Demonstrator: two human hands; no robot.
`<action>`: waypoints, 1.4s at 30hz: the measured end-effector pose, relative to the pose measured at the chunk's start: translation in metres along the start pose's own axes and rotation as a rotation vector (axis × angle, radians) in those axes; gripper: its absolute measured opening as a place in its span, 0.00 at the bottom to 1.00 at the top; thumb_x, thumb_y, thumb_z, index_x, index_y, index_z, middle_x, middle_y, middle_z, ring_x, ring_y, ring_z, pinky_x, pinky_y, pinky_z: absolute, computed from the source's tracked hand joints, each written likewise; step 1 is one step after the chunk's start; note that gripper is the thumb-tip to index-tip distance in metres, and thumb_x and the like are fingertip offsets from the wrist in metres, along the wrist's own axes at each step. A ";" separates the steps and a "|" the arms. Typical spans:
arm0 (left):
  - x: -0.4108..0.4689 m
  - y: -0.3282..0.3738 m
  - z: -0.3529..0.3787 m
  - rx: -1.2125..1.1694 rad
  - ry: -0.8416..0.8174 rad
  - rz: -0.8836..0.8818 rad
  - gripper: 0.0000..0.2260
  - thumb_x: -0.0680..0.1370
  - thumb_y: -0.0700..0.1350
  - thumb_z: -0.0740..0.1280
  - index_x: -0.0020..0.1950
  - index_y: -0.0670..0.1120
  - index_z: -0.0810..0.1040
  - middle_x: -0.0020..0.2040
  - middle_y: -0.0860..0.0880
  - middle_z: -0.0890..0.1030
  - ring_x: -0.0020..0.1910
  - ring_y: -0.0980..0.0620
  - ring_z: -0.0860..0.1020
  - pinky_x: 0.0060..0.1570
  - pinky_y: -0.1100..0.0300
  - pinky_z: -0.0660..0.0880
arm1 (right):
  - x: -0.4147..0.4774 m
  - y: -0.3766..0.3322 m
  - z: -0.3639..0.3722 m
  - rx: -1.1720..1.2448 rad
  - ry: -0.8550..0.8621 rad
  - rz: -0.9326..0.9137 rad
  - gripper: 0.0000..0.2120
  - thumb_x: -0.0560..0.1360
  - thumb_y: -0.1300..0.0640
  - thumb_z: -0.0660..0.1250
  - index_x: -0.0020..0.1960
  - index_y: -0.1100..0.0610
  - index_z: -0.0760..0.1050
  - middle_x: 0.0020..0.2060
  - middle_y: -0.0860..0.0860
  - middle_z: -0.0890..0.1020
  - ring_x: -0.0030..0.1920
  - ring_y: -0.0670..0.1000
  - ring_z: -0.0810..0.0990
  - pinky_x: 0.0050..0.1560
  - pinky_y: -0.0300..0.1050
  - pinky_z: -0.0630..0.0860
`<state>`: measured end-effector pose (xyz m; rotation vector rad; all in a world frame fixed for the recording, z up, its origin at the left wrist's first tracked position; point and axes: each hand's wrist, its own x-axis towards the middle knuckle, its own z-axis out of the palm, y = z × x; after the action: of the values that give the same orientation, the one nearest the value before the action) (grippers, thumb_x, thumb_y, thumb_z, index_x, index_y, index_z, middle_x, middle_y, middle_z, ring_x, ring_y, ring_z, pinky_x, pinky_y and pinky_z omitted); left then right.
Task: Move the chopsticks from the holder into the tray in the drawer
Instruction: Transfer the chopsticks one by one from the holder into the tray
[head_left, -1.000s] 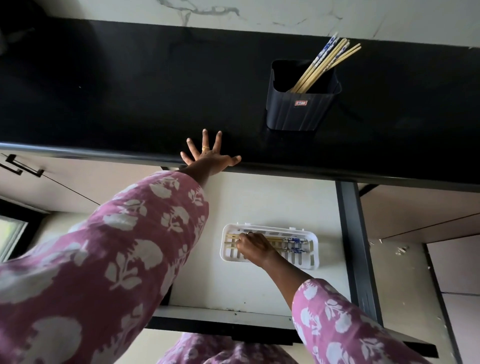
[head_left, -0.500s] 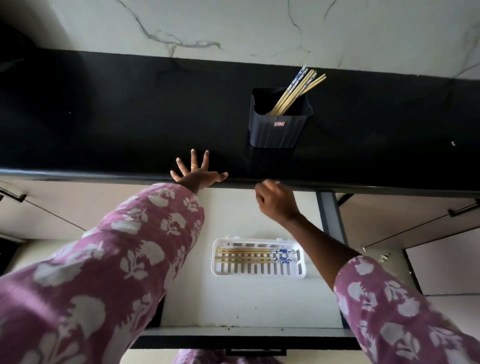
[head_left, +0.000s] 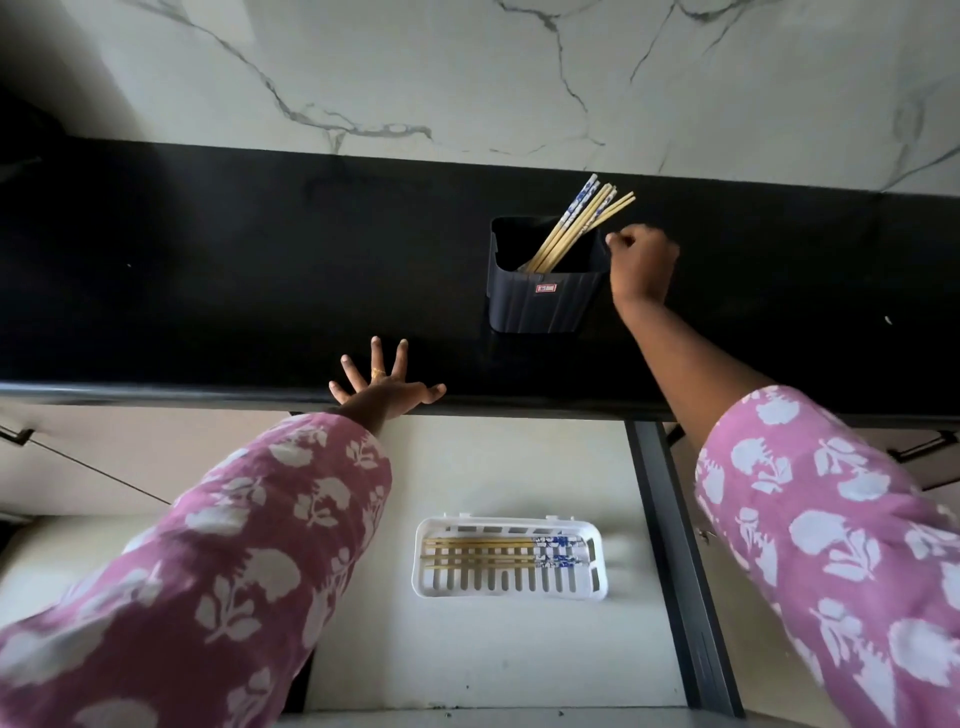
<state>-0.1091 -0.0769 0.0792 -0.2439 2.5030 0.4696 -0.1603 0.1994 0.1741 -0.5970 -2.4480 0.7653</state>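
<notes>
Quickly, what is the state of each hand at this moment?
Left hand: open, fingers spread on the counter.
Right hand: fingers curled beside the chopsticks; cannot tell whether it grips any.

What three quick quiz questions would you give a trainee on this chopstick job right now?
1. True or false: the white tray in the drawer already holds chopsticks.
2. The left hand rests on: A the black counter edge; B the tray; C the drawer.
3. Which hand is beside the black holder?
Key: 1 true; 2 A; 3 the right hand.
</notes>
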 end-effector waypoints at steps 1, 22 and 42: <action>0.000 0.001 0.000 0.003 -0.002 -0.005 0.38 0.73 0.71 0.56 0.77 0.62 0.44 0.79 0.54 0.40 0.76 0.37 0.35 0.72 0.36 0.38 | 0.009 -0.001 0.001 -0.002 -0.028 0.042 0.13 0.77 0.57 0.65 0.53 0.65 0.80 0.51 0.62 0.83 0.54 0.59 0.80 0.52 0.45 0.73; 0.002 0.004 -0.003 0.047 -0.020 -0.009 0.39 0.74 0.69 0.57 0.76 0.62 0.39 0.78 0.54 0.34 0.75 0.38 0.33 0.71 0.36 0.38 | 0.075 -0.020 0.092 0.126 -0.173 0.405 0.12 0.75 0.64 0.63 0.56 0.61 0.78 0.56 0.59 0.81 0.52 0.60 0.83 0.52 0.54 0.81; -0.001 0.001 -0.003 0.041 -0.015 0.020 0.38 0.74 0.70 0.57 0.77 0.61 0.41 0.78 0.53 0.36 0.75 0.37 0.34 0.71 0.36 0.38 | 0.079 -0.018 0.006 0.397 -0.014 0.365 0.14 0.72 0.61 0.70 0.54 0.68 0.79 0.48 0.62 0.84 0.44 0.59 0.85 0.46 0.52 0.83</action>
<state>-0.1102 -0.0769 0.0818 -0.1981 2.4997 0.4258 -0.2293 0.2260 0.2067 -0.8877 -2.1319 1.3612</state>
